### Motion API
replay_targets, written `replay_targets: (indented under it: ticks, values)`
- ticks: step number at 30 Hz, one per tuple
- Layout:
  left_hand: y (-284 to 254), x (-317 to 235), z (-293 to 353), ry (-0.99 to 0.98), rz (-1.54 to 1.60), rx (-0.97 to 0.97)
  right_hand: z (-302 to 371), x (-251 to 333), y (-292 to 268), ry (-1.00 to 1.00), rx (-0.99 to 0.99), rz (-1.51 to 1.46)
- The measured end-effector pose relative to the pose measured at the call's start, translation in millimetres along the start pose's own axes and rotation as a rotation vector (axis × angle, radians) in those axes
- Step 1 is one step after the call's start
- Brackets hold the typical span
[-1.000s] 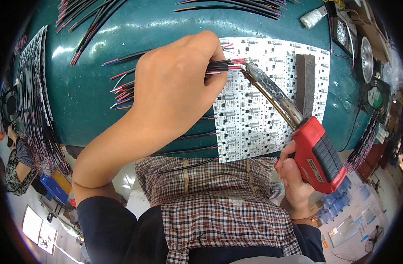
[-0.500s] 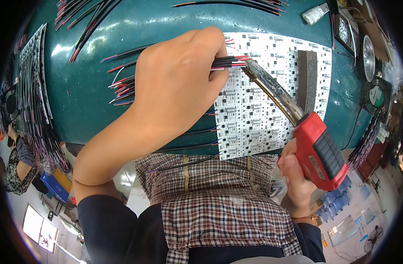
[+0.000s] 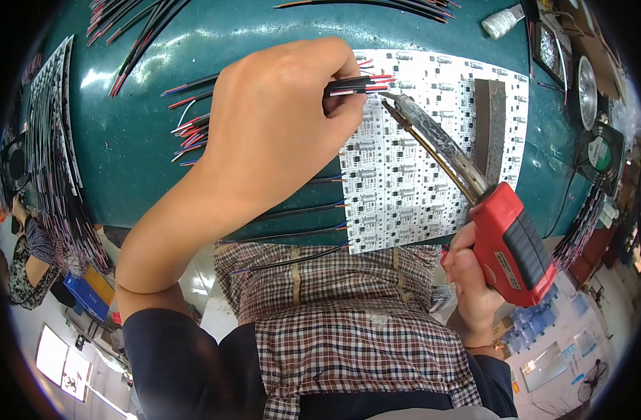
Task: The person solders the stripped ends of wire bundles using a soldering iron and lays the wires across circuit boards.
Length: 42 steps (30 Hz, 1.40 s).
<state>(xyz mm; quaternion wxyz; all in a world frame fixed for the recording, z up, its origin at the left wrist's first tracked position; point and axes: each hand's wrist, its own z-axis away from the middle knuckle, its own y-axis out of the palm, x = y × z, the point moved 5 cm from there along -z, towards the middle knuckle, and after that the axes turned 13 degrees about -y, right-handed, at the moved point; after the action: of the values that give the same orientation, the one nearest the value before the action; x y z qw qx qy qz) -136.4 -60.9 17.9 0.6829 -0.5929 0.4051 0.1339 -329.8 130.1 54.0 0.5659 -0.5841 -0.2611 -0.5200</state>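
Observation:
My left hand [image 3: 282,105] is closed round a bundle of black-sheathed wires [image 3: 362,85]. Their stripped red, white and blue ends stick out past the fingertips, over a white circuit board panel [image 3: 411,189] full of small parts. In my right hand [image 3: 471,276] is a soldering gun [image 3: 509,241] with a red and black body, my fingers wrapped round its handle. Its metal barrel slants up and left, and the tip stands just below and right of the wire ends, apart from them. Along the panel's left edge several dark wires are attached, running left.
A dark bar [image 3: 488,129] lies across the panel's right part. Wired strips [image 3: 51,133] hang at the table's left edge. Loose wire bundles [image 3: 149,42] lie at the back left. A white bottle [image 3: 502,23], a round metal dish [image 3: 586,91] and a small fan [image 3: 599,154] are at right.
My left hand has shifted slightly left and up with the wires. The soldering gun's tip has separated from the wire ends, its body dropping slightly right and down.

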Motion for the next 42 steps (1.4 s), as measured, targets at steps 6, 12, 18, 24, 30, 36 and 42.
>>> replay_targets:
  ticks: [6,12,18,24,30,36,42]
  values:
    - [-0.4,0.3,-1.3,0.010,-0.002,0.000,-3.4,0.5,2.0,-0.004,0.037,0.012]
    - [0.4,2.6,-2.4,-0.015,0.039,0.032,-2.5,2.8,3.1,-0.006,0.019,0.002]
    - [0.8,1.0,-1.9,-0.023,0.033,0.038,-0.4,2.6,1.5,0.006,0.041,0.034]
    - [0.6,0.4,-1.5,-0.009,0.029,0.026,3.0,2.7,-1.7,-0.049,0.051,0.036]
    - [-0.2,0.5,-3.1,-0.018,0.038,0.054,3.5,1.9,0.7,-0.056,0.032,0.000]
    - [1.4,-1.0,-1.4,-0.024,0.038,0.065,3.6,1.4,1.3,0.004,0.043,-0.002]
    - [2.2,-3.3,1.2,-0.009,-0.021,0.041,5.2,0.5,2.3,0.007,0.035,0.019]
